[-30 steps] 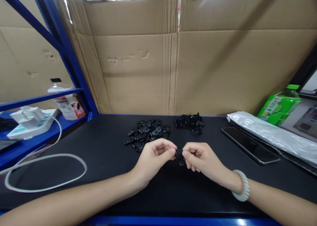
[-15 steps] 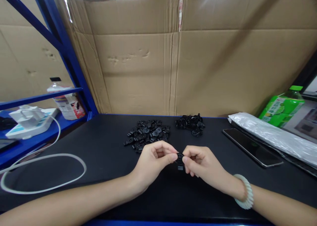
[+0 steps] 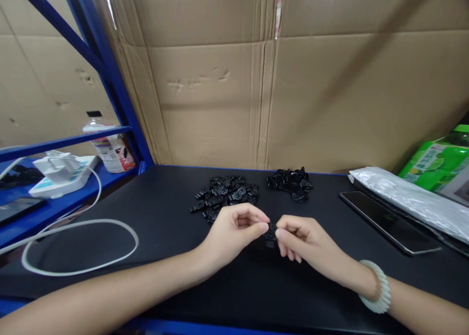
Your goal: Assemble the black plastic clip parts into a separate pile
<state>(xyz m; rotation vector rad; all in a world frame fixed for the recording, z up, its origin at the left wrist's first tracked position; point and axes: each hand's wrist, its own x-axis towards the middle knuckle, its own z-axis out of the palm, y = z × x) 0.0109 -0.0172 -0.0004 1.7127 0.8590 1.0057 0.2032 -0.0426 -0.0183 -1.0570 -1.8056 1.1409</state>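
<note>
Black piece (image 3: pixel 271 232) | tab (image 3: pixel 270 244) and long axis seemingly nearward | left fingers (image 3: pixel 258 229), right fingers (image 3: pixel 286 237) pinching

Brown creased cardboard (image 3: pixel 208 129) stands behind the black tabletop (image 3: pixel 157 198), with a blue metal upright (image 3: pixel 141 144) at its left and, beside that, a blue shelf holding a dark-capped bottle (image 3: pixel 115 156), a white power strip (image 3: pixel 85 176) with a white plug (image 3: pixel 60 167) on it, and a dark flat device (image 3: pixel 18 210). A pale cable (image 3: pixel 58 274) loops over the tabletop's left side. On the right, a dark-screened phone (image 3: pixel 388 222) lies slantwise near a long, wrinkled silvery package (image 3: pixel 414 198), beyond which a green-labelled bottle (image 3: pixel 425 168) leans, partly cut off by the edge of view.
</note>
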